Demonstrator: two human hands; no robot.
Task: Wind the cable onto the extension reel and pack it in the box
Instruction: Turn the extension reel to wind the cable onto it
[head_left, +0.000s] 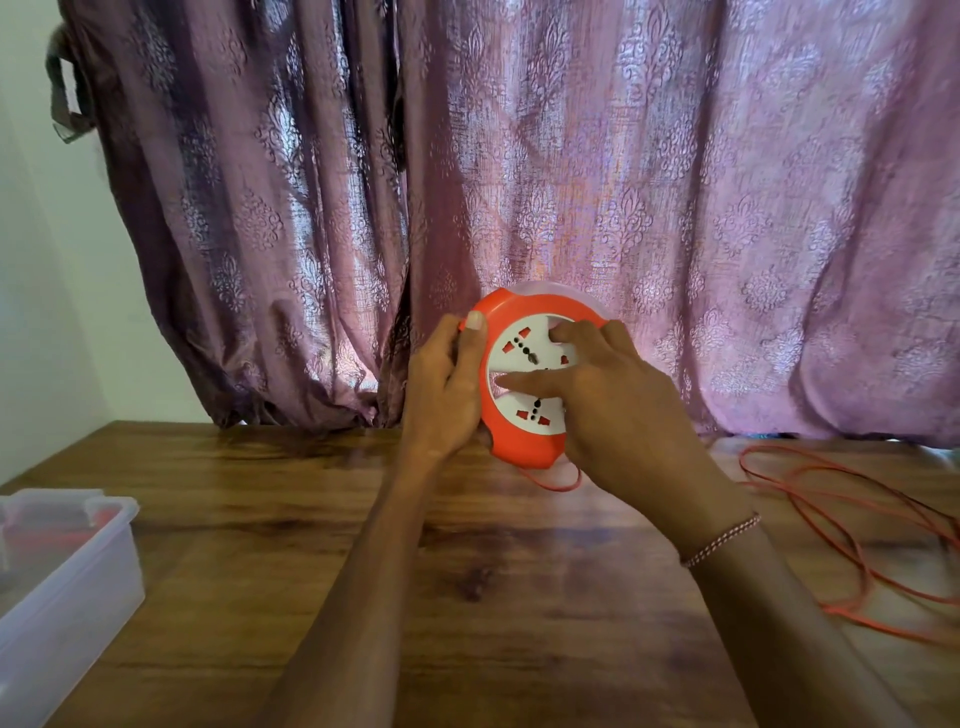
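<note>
- One orange extension reel (524, 441), socket face toward the camera, held above the table's (311, 545) far edge.
- Left hand (447, 395) grips its nine-o'clock rim, thumb on top.
- Right hand (618, 405) lies across the white socket face, fingers curled into it.
- One red cable (831, 525) sprawls loose at three o'clock.
- One clear box (67, 582) at eight o'clock, by the table's left edge.

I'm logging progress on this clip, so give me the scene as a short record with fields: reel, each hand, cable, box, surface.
reel: orange extension reel with white socket face, held up above the table
left hand: left hand grips the reel's left rim, thumb over the front edge
right hand: right hand lies across the socket face, fingers curled on it
cable: red cable mostly loose on the table at right, one loop hanging under the reel
box: clear plastic box at the left edge, contents unclear
surface: wooden table
</note>
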